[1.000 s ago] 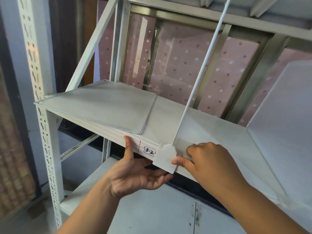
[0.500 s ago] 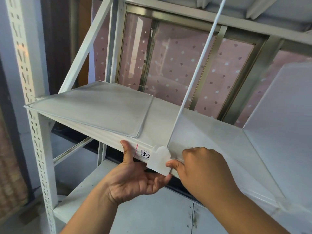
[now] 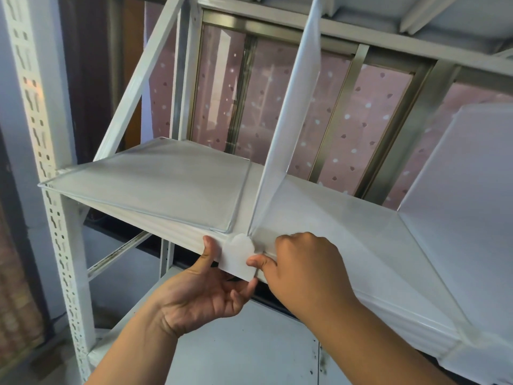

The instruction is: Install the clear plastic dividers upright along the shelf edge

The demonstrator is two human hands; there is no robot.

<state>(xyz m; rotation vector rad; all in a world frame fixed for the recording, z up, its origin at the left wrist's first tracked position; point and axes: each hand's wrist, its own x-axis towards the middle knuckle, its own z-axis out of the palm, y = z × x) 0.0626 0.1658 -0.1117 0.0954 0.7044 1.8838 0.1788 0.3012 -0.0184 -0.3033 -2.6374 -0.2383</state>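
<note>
A white metal shelf board (image 3: 319, 218) runs from nine o'clock down toward four o'clock, carried on a white slotted steel upright (image 3: 59, 245) at the left. On it, near the middle, a clear plastic divider panel (image 3: 291, 112) stands upright, rising toward twelve o'clock and reaching the underside of the shelf above. Its lower front corner ends in a frosted white rounded tab (image 3: 238, 258) that hangs over the shelf's front lip at about six o'clock of the panel.

The left hand (image 3: 205, 295) comes from below at seven o'clock, palm up. Its thumb presses flat against the front lip just left of the tab, and its curled fingers reach under the tab's lower edge. The right hand (image 3: 305, 268) enters from five o'clock with its knuckles up; the thumb tip presses against the right side of the tab, and the remaining fingers curl over the lip, hidden behind the knuckles. Between them the two hands hold the tab against the shelf edge.

A second clear plastic sheet with rounded corners (image 3: 155, 184) lies flat on the shelf at ten o'clock of the hands, its near right corner just beside the standing divider's base. Another translucent panel (image 3: 466, 190) stands at three o'clock. Behind the rack is a metal-framed window with pink dotted film (image 3: 355, 129).
</note>
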